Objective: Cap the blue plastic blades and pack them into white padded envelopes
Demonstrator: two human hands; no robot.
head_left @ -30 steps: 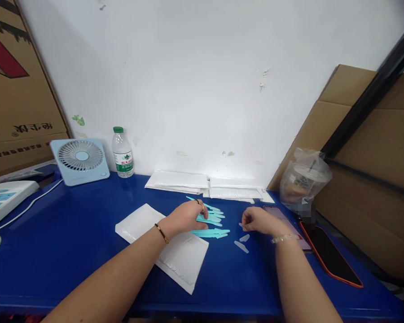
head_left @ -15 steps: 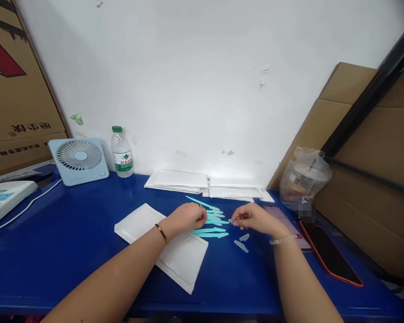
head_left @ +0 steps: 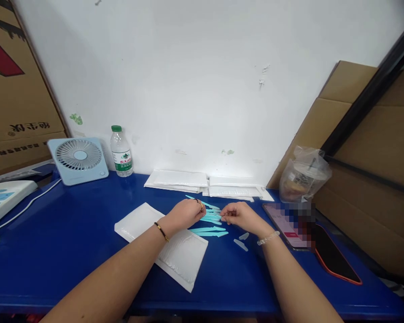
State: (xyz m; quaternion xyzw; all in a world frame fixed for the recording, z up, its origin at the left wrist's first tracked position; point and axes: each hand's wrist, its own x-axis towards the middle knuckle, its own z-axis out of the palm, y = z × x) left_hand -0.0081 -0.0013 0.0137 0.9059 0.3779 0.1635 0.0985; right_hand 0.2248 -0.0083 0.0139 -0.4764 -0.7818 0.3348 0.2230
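My left hand (head_left: 187, 212) is closed, its fingertips pinching a turquoise eyebrow razor (head_left: 210, 217) whose blade end points right. At that end, my right hand (head_left: 237, 216) is closed in a pinch on a small clear blade cap, mostly covered by the fingers. More turquoise razors (head_left: 208, 232) lie side by side on the blue table under and around my hands. Two loose clear blade caps (head_left: 240, 245) rest just below my right hand. A white padded envelope (head_left: 185, 255) lies partly beneath my left wrist.
Stacked white padded envelopes (head_left: 177, 178) lie along the wall. A water bottle (head_left: 121, 152) and a light blue fan (head_left: 79, 160) stand at the left, beyond a power strip (head_left: 10, 197). Phones (head_left: 336, 253) and a bagged drink cup (head_left: 303, 177) are at the right.
My right hand has moved left, carrying the clear cap to the razor's blade end, and now nearly meets my left hand. My left hand has shifted only slightly.
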